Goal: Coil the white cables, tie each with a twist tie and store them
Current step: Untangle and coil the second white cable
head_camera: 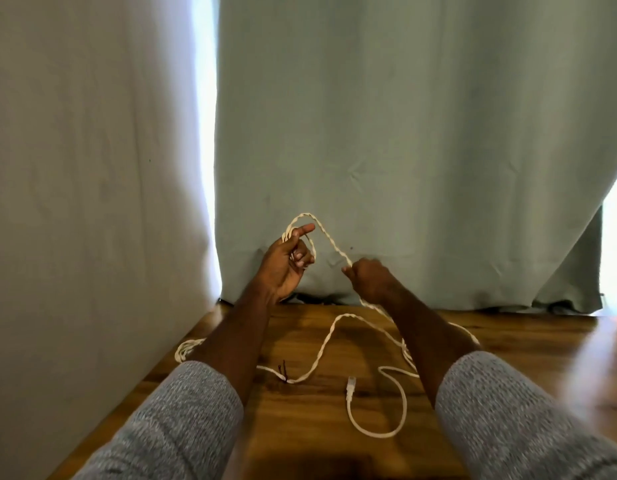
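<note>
- The fingers [302, 252] of the left hand [286, 261] are curled round a few loops of the white cable [329, 245], while its index finger points straight out toward 2 o'clock, above the loops.
- The right hand [367, 280] is closed in a fist, and its fingers [352, 270] pinch the same cable at the hand's 10 o'clock edge.
- Between the two hands the twisted cable rises in an arch, its peak at 12 o'clock from the left hand, and both hands are raised above the counter [300, 427].
- From under the right hand the cable drops toward 6 o'clock onto the counter and wanders there in loose bends between the forearms.
- A round loop of the cable lies at 6 o'clock from the right hand, and it ends in a small white plug [351, 388] just beside that loop, at its 9 o'clock side.
- A dark twist tie [284, 370] sits on the cable at 6 o'clock from the left hand, its ends sticking up.
- A second bunch of white cable [186, 348] lies at the counter's 9 o'clock edge, partly hidden by the left forearm.
- Both forearms wear grey knitted sleeves [508, 410] pushed up.
- A pale green curtain [404, 133] hangs behind the counter at 12 o'clock, and a white cloth [92, 168] hangs at 9 o'clock.
</note>
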Motion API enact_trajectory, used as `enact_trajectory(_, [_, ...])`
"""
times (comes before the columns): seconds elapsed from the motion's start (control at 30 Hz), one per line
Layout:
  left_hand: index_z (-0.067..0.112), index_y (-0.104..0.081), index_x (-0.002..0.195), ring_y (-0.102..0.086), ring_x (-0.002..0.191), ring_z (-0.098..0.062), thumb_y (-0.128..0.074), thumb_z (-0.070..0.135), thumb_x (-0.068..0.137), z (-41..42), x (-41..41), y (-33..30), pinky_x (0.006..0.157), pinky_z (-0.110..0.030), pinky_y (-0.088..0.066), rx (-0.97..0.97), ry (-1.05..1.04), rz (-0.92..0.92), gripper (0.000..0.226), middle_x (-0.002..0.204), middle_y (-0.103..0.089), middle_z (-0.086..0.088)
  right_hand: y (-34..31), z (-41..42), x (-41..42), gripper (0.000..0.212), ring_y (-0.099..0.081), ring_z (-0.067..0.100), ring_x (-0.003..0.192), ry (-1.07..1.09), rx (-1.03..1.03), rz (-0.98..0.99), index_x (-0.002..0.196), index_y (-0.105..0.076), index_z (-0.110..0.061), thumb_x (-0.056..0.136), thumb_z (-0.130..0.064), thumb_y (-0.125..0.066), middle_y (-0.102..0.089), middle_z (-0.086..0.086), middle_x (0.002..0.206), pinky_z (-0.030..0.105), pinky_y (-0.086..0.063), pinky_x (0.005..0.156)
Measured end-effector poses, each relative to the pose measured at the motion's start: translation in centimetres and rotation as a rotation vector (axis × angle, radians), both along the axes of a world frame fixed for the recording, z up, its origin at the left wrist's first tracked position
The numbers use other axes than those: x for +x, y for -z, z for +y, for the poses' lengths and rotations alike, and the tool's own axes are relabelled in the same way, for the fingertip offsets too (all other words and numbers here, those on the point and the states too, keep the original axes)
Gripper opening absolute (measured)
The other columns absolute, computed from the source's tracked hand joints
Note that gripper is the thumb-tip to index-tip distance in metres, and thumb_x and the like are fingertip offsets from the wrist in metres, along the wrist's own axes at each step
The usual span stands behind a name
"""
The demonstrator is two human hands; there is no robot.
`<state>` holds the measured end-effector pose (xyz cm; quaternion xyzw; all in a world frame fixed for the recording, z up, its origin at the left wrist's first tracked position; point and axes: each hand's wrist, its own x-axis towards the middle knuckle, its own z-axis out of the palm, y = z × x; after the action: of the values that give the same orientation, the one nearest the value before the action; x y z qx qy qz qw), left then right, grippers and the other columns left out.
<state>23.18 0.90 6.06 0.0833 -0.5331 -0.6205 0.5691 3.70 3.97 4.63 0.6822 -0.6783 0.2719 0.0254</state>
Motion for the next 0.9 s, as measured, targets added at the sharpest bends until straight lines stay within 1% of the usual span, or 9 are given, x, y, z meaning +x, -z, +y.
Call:
enact_trajectory(0.07, [0.001,-0.057,0.128,-0.058,0.055,-0.013,-0.034,0.017,0.107,0.6,-0.8,-0.8,0.064,-0.025,-0.052,0.003,0.066,0.096,0.034,0.059,-0.059,-0.002,0.5,0.2,0.4,0.042,-0.062,0.025,0.084,-0.047,0.082,0.027,0.108,-0.066,-0.003,0.106,-0.04,-0.045,-0.069,0.015,0.099,0.033,-0.047,0.074])
enact_trajectory(0.13, [0.003,-0.057,0.124,-0.073,0.076,-0.021,-0.035,0.017,0.106,1.0,-1.7,-1.6,0.071,-0.028,-0.059,0.025,0.158,0.165,0.032,0.079,-0.074,-0.008,0.9,0.5,0.9,0.038,-0.058,0.018,0.075,-0.083,0.153,0.067,0.108,-0.067,-0.003,0.106,-0.036,-0.048,-0.064,0.008,0.087,0.032,-0.046,0.072])
enact_trajectory(0.2, [0.005,-0.055,0.124,-0.074,0.093,-0.025,-0.033,0.017,0.106,1.2,-2.4,-2.0,0.078,-0.03,-0.06,0.051,0.23,0.196,0.031,0.097,-0.076,-0.011,1.1,0.5,1.2,0.032,-0.057,0.017,0.073,-0.097,0.218,0.141,0.111,-0.068,-0.002,0.105,-0.029,-0.051,-0.064,0.007,0.086,0.027,-0.043,0.068])
enact_trajectory(0.3, [0.003,-0.052,0.128,-0.073,0.1,-0.027,-0.035,0.016,0.106,1.0,-3.0,-2.0,0.083,-0.033,-0.06,0.064,0.267,0.215,0.032,0.105,-0.075,-0.014,1.4,0.1,1.3,0.03,-0.055,0.015,0.07,-0.105,0.246,0.194,0.115,-0.067,-0.002,0.105,-0.027,-0.053,-0.06,0.006,0.086,0.022,-0.039,0.058])
enact_trajectory(0.4, [0.003,-0.046,0.135,-0.071,0.104,-0.029,-0.036,0.016,0.106,0.0,-2.8,-1.9,0.087,-0.034,-0.059,0.085,0.231,0.231,0.034,0.109,-0.074,-0.015,2.0,-0.4,1.5,0.037,-0.052,0.011,0.064,-0.113,0.247,0.229,0.112,-0.068,-0.003,0.105,-0.035,-0.05,-0.057,0.002,0.079,0.028,-0.042,0.066])
enact_trajectory(0.5, [0.004,-0.037,0.143,-0.071,0.105,-0.028,-0.034,0.016,0.107,-1.4,-2.4,-1.8,0.09,-0.034,-0.057,0.117,0.173,0.238,0.039,0.111,-0.073,-0.015,2.9,-0.6,1.5,0.04,-0.057,0.016,0.073,-0.146,0.242,0.26,0.112,-0.068,-0.004,0.105,-0.038,-0.048,-0.061,0.005,0.085,0.032,-0.046,0.072])
enact_trajectory(0.7, [0.004,-0.027,0.153,-0.072,0.101,-0.026,-0.038,0.014,0.107,-3.4,-2.3,-0.4,0.094,-0.035,-0.055,0.05,-0.079,0.001,0.048,0.107,-0.071,-0.017,2.8,-1.0,0.8,0.04,-0.057,0.017,0.075,-0.236,0.203,0.323,0.111,-0.069,-0.005,0.105,-0.039,-0.049,-0.063,0.007,0.088,0.032,-0.047,0.071])
enact_trajectory(0.8, [0.008,-0.024,0.155,-0.075,0.093,-0.023,-0.037,0.014,0.107,-4.2,-2.2,0.8,0.106,-0.04,-0.046,-0.057,-0.215,-0.205,0.05,0.098,-0.075,-0.011,2.5,-1.4,0.5,0.039,-0.053,0.012,0.067,-0.307,0.184,0.338,0.104,-0.07,-0.006,0.104,-0.04,-0.05,-0.064,0.006,0.085,0.032,-0.043,0.069])
enact_trajectory(0.9, [0.011,-0.026,0.155,-0.075,0.083,-0.02,-0.038,0.015,0.108,-4.5,-2.2,2.3,0.086,-0.024,-0.051,-0.18,-0.293,-0.429,0.049,0.092,-0.075,-0.012,2.1,-1.4,0.7,0.039,-0.051,0.008,0.064,-0.376,0.171,0.366,0.097,-0.069,-0.007,0.105,-0.039,-0.048,-0.061,0.003,0.08,0.03,-0.042,0.068])
